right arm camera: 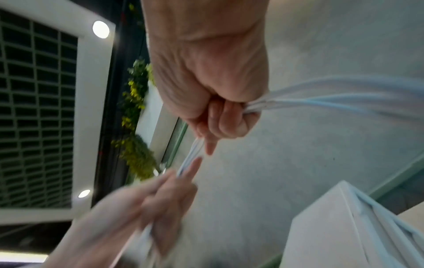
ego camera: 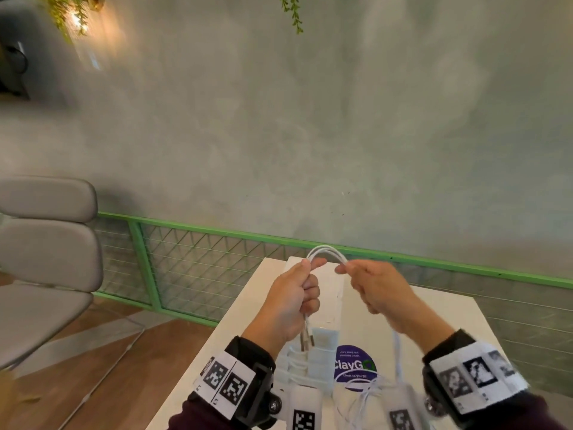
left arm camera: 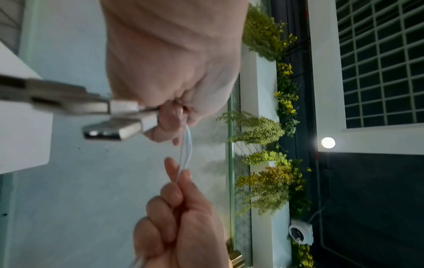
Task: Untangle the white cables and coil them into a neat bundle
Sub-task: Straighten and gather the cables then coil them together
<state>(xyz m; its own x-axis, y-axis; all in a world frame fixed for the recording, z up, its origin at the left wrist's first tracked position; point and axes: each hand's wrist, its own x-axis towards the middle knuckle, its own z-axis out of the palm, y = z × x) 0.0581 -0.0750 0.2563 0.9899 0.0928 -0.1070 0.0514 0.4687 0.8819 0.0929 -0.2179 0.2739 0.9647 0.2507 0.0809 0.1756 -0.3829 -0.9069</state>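
Several white cables [ego camera: 325,252] arch in a loop between my two hands above the white table [ego camera: 440,321]. My left hand [ego camera: 294,302] grips the cable strands in a fist, and their metal USB plugs [ego camera: 307,339] hang below it. In the left wrist view the USB plugs [left arm camera: 107,130] jut from under the curled fingers. My right hand [ego camera: 372,290] pinches the loop's other side at its fingertips, and more cable [ego camera: 397,346] trails down past the wrist. The right wrist view shows cable strands [right arm camera: 321,101] running out of the right fist.
A white box [ego camera: 325,330] stands on the table under my hands, beside a purple round sticker [ego camera: 356,367]. Loose white cable [ego camera: 362,395] lies near the table's front. A green mesh railing [ego camera: 192,268] runs behind the table; a grey chair [ego camera: 46,249] stands left.
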